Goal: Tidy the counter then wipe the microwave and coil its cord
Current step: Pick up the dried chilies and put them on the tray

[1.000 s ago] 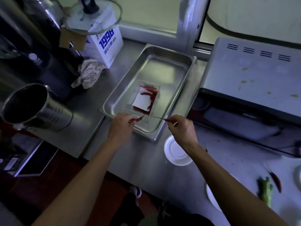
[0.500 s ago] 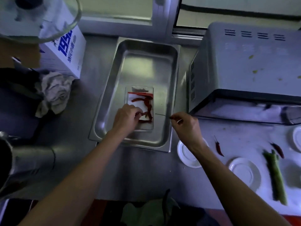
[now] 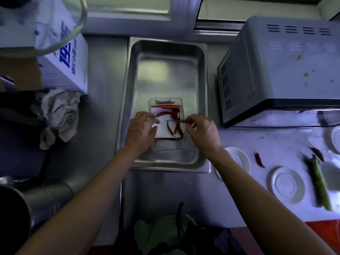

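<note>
A steel tray sits on the counter with a clear plastic box in it. Several dried red chillies lie in the box on a white paper. My left hand hovers over the box's left side, fingers relaxed and slightly curled, holding nothing that I can see. My right hand pinches a thin chilli stem at the box's right edge. The grey microwave stands to the right, with green specks on its top. Its cord is not visible.
Loose red chillies, a green vegetable stalk and white saucers lie on the counter at right. A crumpled cloth, a white box and a steel pot are at left.
The view shifted to look straight down. My left hand released its chilli into the box and opened. My right hand moved left with its chilli, over the box's right edge.
</note>
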{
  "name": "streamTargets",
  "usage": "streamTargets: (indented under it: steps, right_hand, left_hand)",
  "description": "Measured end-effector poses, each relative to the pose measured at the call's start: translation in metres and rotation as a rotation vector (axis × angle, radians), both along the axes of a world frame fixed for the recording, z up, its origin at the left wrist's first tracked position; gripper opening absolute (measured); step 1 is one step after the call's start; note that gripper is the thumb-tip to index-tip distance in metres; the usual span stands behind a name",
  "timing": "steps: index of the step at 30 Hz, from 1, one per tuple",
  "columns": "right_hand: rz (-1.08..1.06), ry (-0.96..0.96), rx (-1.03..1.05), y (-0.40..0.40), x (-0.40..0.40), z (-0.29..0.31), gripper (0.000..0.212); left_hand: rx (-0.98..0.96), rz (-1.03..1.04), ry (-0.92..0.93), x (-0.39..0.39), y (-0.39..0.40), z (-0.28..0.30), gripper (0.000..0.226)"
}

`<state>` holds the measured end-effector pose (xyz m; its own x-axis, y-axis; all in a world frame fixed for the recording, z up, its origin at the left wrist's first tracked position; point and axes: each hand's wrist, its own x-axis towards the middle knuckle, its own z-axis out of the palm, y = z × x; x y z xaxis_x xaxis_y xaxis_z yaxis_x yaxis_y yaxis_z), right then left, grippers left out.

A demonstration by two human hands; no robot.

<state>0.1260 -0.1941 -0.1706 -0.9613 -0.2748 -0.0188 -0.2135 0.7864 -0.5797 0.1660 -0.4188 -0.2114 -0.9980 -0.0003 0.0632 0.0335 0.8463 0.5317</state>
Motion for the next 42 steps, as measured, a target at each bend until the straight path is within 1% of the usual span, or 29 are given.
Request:
streamTargets:
  steps: [5, 9, 18, 23, 26, 29, 32, 34, 38, 40, 42]
  right_hand:
    - [0.117, 0.009, 0.179, -0.032, -0.009, -0.009, 0.013]
    - [0.18, -0.001, 0.252, -0.05, -0.013, -0.021, 0.015]
    - [0.179, 0.055, 0.224, -0.041, -0.008, -0.031, 0.008]
    - [0.186, 0.115, 0.235, -0.023, 0.003, -0.034, 0.012]
    - [0.203, 0.13, 0.221, -0.009, 0.019, -0.041, 0.024]
    - [0.221, 0.044, 0.202, 0.002, 0.034, -0.05, 0.044]
    - [0.26, -0.024, 0.135, 0.008, 0.046, -0.055, 0.065]
    - [0.285, -0.038, 0.095, 0.012, 0.051, -0.056, 0.075]
    - [0.293, -0.067, 0.091, 0.015, 0.051, -0.059, 0.083]
    - [0.278, -0.078, 0.097, 0.014, 0.048, -0.059, 0.082]
    - [0.26, -0.082, 0.096, 0.012, 0.042, -0.058, 0.076]
  left_hand:
    - [0.04, 0.021, 0.0, 0.002, -0.02, -0.003, 0.02]
    - [0.08, 0.017, -0.009, 0.009, -0.027, -0.004, 0.02]
    - [0.078, -0.008, -0.077, 0.028, -0.017, -0.001, 0.02]
    - [0.038, -0.028, -0.085, 0.035, -0.002, -0.001, 0.026]
    - [-0.038, -0.091, -0.097, 0.038, 0.006, -0.002, 0.034]
    - [-0.126, -0.137, -0.131, 0.043, 0.014, -0.005, 0.045]
    - [-0.176, -0.174, -0.153, 0.049, 0.018, -0.008, 0.056]
    - [-0.195, -0.173, -0.15, 0.05, 0.018, -0.011, 0.055]
    - [-0.236, -0.14, -0.155, 0.046, 0.017, -0.016, 0.049]
    - [-0.221, -0.135, -0.148, 0.041, 0.017, -0.016, 0.047]
    - [-0.196, -0.122, -0.137, 0.033, 0.015, -0.014, 0.043]
